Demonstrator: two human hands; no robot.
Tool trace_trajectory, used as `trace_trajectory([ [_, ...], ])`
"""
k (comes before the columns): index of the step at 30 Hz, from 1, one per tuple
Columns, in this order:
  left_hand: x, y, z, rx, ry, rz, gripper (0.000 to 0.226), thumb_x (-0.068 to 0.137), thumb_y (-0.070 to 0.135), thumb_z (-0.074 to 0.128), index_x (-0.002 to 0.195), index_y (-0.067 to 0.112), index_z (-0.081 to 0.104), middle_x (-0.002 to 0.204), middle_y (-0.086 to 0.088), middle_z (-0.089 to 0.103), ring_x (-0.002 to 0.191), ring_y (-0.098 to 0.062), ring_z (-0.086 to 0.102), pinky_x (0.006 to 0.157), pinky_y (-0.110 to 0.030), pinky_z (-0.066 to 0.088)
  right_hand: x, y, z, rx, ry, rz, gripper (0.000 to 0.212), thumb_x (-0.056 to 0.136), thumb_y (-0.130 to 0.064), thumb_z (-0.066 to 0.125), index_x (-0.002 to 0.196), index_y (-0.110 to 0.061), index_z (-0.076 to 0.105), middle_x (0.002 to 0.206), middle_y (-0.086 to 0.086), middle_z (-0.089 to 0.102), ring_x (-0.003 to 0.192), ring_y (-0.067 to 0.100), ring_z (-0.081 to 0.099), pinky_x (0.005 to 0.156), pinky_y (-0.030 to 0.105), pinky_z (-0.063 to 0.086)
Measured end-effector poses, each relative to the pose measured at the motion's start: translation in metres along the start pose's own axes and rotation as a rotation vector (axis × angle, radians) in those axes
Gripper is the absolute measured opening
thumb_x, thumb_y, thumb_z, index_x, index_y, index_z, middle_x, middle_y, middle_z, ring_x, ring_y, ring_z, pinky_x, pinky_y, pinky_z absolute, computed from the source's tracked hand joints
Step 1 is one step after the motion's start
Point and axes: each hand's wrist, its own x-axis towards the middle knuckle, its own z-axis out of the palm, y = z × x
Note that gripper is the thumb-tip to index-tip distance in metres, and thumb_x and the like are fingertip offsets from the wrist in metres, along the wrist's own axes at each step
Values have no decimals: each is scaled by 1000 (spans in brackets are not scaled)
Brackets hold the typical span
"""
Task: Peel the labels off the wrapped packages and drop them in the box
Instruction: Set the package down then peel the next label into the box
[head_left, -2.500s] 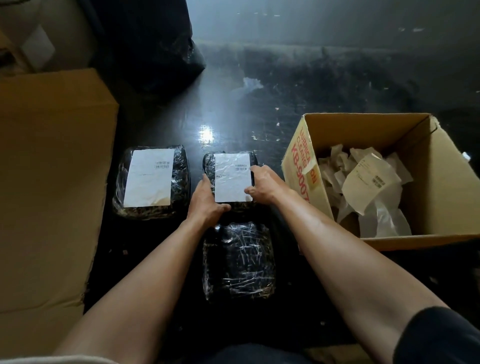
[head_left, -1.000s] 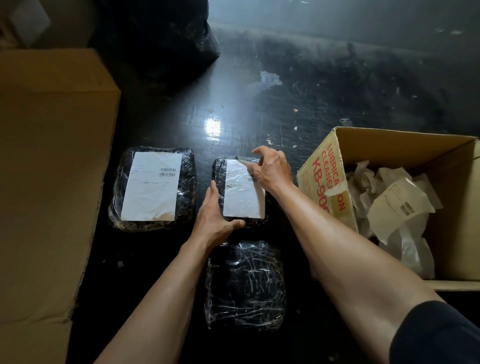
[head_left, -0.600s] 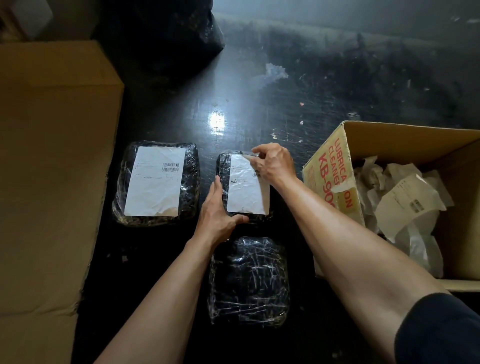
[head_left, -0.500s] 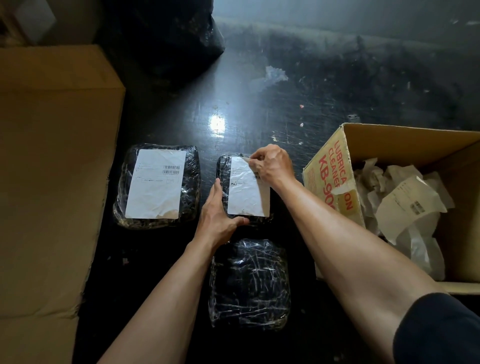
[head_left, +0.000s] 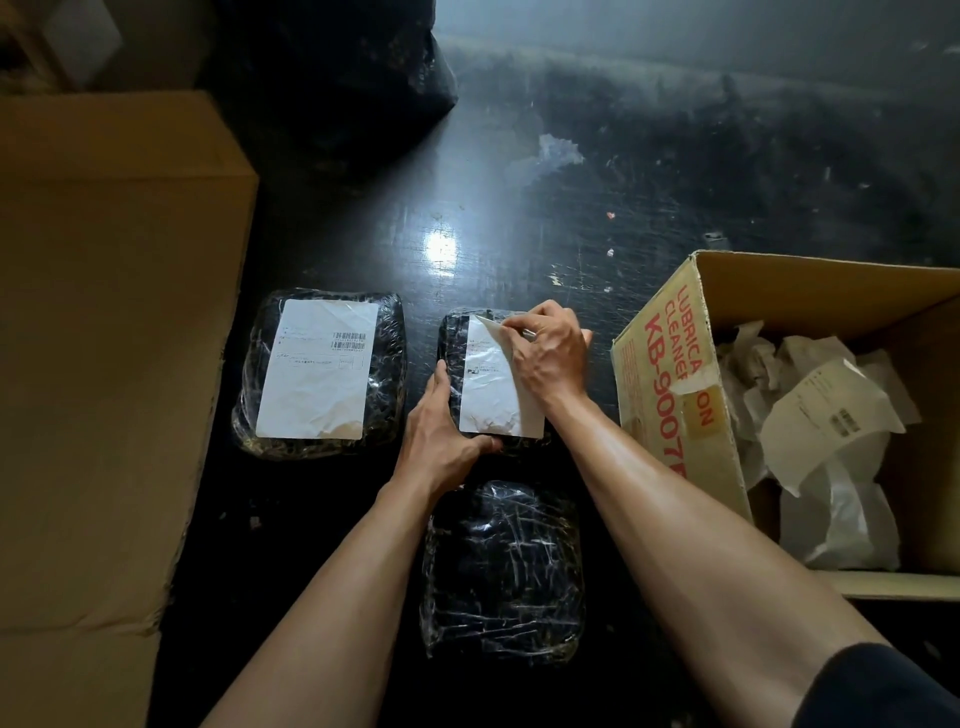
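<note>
Main risk: the white paper label (head_left: 491, 384) tears partway. It is creased and thin, and the far right corner is the only part lifted, so a fast or sideways pull would probably leave a strip stuck on the film. Second risk: the small black package wrapped in clear film (head_left: 452, 338) lifts or slides with the label if the left hand (head_left: 441, 441) eases off, since the film looks slick on the glossy black bench (head_left: 519, 234). Third: the adhesive side folds onto itself or sticks to the skin, which would make the drop into the open brown cardboard box (head_left: 670, 374) awkward.

Right hand (head_left: 550, 353): fingers (head_left: 511, 328) closed in a pinch on the raised corner, which curls back toward the left over the label face. The rest of the label lies flat, directly under and left of that hand. Left hand: fingers spread, pressing the package's near left corner, thumb along its near edge; not gripping the label.

The box sits just right of the right forearm, already holding crumpled peeled labels (head_left: 826, 415). The larger labelled package (head_left: 319, 371) on the left is untouched; the nearer package (head_left: 501, 571) has no label.
</note>
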Motion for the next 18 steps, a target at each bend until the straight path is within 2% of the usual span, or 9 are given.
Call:
trace_trajectory([
  [5,0,2,-1,12,-2,3,134,59,31,96,161,13,11,164,-7,28,148,-19,33,120,-27,27,-5,-1,-2,5,15,-35,18,90,-34,73,96,-20,82,93,-2,67,89,10,47,76,29,17],
  [14,1,1,0,7,8,-9,136,56,35,96,161,16,11,163,-6,32,146,-20,37,119,-34,33,-10,-1,-6,7,4,-40,13,89,-32,74,95,-22,82,94,-5,67,92,9,48,78,31,21],
  [18,0,0,1,6,12,-11,136,57,35,96,161,17,11,163,-4,30,147,-20,36,120,-34,32,-12,-2,-8,63,-17,-15,12,89,-31,74,95,-22,81,91,-12,62,92,9,49,89,41,38],
])
